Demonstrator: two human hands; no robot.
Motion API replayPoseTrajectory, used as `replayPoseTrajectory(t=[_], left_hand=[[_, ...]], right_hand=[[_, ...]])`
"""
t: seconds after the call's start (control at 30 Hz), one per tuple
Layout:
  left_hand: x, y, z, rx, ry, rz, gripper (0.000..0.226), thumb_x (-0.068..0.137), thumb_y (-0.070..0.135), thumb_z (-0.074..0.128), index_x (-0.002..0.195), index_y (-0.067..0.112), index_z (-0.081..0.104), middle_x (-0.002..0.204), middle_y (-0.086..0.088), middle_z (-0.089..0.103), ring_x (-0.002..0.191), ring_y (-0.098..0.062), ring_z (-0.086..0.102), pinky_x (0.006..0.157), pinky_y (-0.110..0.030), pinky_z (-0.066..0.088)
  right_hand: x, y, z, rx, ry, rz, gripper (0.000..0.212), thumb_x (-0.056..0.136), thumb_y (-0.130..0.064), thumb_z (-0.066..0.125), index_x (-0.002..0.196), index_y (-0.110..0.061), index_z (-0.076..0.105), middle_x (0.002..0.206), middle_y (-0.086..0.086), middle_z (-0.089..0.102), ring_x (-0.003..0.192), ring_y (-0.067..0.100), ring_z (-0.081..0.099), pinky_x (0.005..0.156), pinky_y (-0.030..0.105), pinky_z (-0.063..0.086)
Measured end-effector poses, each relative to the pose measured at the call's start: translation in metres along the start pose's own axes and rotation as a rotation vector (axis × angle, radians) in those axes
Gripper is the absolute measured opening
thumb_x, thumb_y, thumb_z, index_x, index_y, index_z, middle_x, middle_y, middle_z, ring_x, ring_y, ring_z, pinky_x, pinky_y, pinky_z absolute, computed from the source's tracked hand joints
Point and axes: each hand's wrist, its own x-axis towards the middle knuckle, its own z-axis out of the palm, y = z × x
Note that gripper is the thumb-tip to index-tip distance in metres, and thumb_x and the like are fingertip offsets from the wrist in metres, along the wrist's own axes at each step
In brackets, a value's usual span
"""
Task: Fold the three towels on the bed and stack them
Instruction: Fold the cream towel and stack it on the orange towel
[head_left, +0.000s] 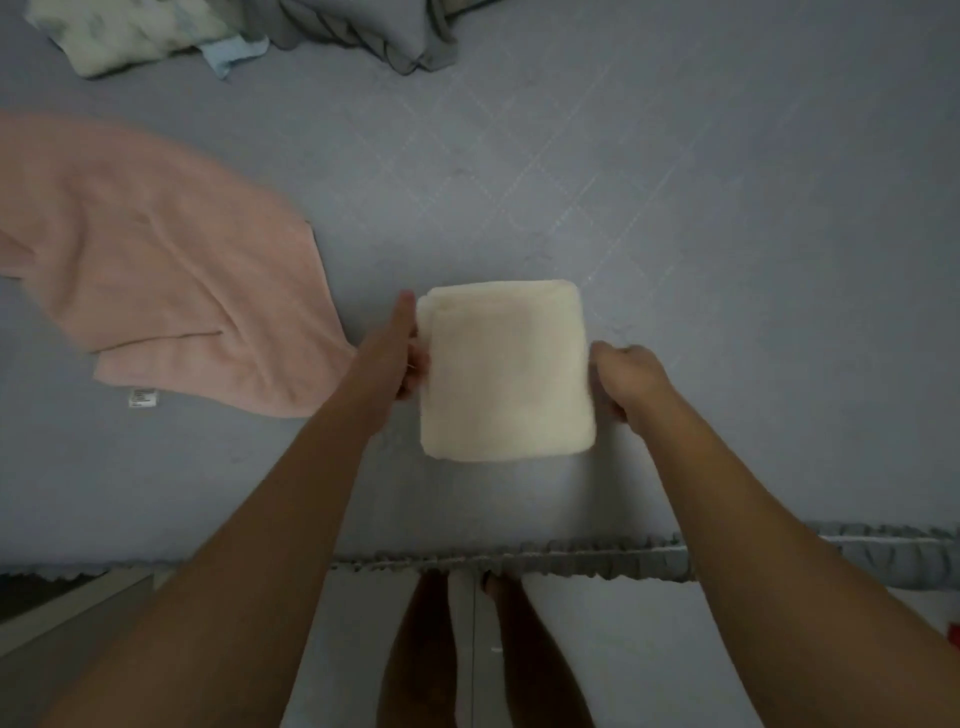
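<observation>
A cream towel, folded into a thick square, sits in the middle of the grey bed. My left hand grips its left edge and my right hand grips its right edge. Whether the towel rests on the bed or is lifted slightly, I cannot tell. A pink towel lies unfolded and rumpled on the bed to the left, with a white label at its near corner. A small light-blue cloth shows at the far left, partly under a pillow.
A pale patterned pillow and a grey ruffled pillow lie at the head of the bed. The bed's ruffled front edge runs across just before my legs. Pale floor lies below.
</observation>
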Motion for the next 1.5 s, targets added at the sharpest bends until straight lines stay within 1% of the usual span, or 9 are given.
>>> replayPoseTrajectory(t=[0.2,0.47,0.63,0.73,0.87,1.0,1.13,1.3,1.5], left_hand=[[0.020,-0.034,0.004,0.232,0.047,0.184,0.030,0.090,0.031,0.068,0.115,0.014,0.068,0.104,-0.006,0.072,0.093,-0.022,0.067,0.080,-0.035,0.054],[0.024,-0.020,0.027,0.277,0.345,0.446,0.031,0.090,0.034,0.063,0.119,0.024,0.059,0.078,0.014,0.061,0.065,0.006,0.056,0.059,-0.008,0.041],[0.037,-0.023,0.037,0.544,0.313,0.425,0.043,0.089,0.031,0.065,0.126,0.016,0.052,0.121,-0.008,0.051,0.103,-0.025,0.057,0.091,-0.036,0.047],[0.045,-0.020,0.034,0.609,0.291,0.463,0.038,0.084,0.041,0.070,0.112,0.016,0.061,0.115,-0.005,0.048,0.099,-0.024,0.054,0.088,-0.032,0.044],[0.057,-0.009,0.031,0.581,0.267,0.345,0.025,0.086,0.037,0.069,0.099,0.017,0.062,0.094,-0.004,0.058,0.076,-0.015,0.050,0.070,-0.029,0.040],[0.059,0.002,0.032,0.478,0.381,0.585,0.010,0.091,0.029,0.060,0.088,0.023,0.053,0.082,-0.001,0.055,0.069,-0.009,0.047,0.067,-0.024,0.039],[0.072,0.002,0.045,0.398,0.474,0.538,0.014,0.095,0.033,0.053,0.087,0.022,0.049,0.069,0.012,0.053,0.063,0.005,0.050,0.060,-0.016,0.033],[0.095,-0.008,0.058,0.523,0.472,0.255,0.022,0.098,0.035,0.049,0.096,0.014,0.054,0.095,-0.007,0.061,0.089,-0.028,0.057,0.074,-0.032,0.037],[0.056,-0.012,0.066,0.724,0.566,0.666,0.050,0.098,0.026,0.041,0.145,0.010,0.040,0.156,-0.016,0.032,0.143,-0.030,0.032,0.110,-0.040,0.025]], right_hand=[[0.005,0.003,0.028,-0.038,0.059,-0.445,0.024,0.090,-0.049,0.055,0.099,-0.026,0.052,0.084,-0.019,0.055,0.074,-0.002,0.053,0.059,0.013,0.035],[0.016,0.004,0.018,0.129,0.279,-0.455,0.027,0.087,-0.048,0.062,0.080,-0.025,0.050,0.072,-0.012,0.054,0.063,-0.002,0.053,0.050,0.007,0.034],[0.032,-0.001,0.018,0.024,0.192,-0.536,0.051,0.086,-0.035,0.067,0.131,-0.020,0.048,0.125,0.003,0.046,0.102,0.010,0.054,0.092,0.023,0.045],[0.034,-0.009,0.010,0.024,0.163,-0.736,0.040,0.090,-0.025,0.060,0.130,-0.022,0.054,0.126,0.000,0.043,0.095,-0.009,0.047,0.091,0.012,0.042],[0.037,-0.020,0.004,-0.088,0.100,-0.800,0.019,0.090,-0.016,0.061,0.109,-0.013,0.060,0.107,-0.001,0.051,0.100,0.012,0.049,0.086,0.022,0.039],[0.043,-0.033,-0.001,-0.141,0.188,-0.893,0.008,0.089,-0.020,0.060,0.094,-0.014,0.057,0.095,-0.003,0.048,0.082,0.007,0.044,0.071,0.014,0.030],[0.061,-0.039,0.016,-0.224,0.268,-0.648,0.014,0.093,-0.032,0.055,0.099,-0.020,0.055,0.105,0.004,0.051,0.085,0.019,0.052,0.070,0.026,0.031],[0.064,-0.044,0.045,-0.215,0.371,-0.478,0.024,0.098,-0.028,0.047,0.116,-0.015,0.053,0.123,0.012,0.051,0.111,0.034,0.052,0.083,0.037,0.038],[0.022,-0.023,0.062,-0.613,0.463,-0.934,0.065,0.094,-0.026,0.037,0.153,-0.003,0.021,0.162,0.017,0.017,0.150,0.034,0.011,0.120,0.049,0.003]])
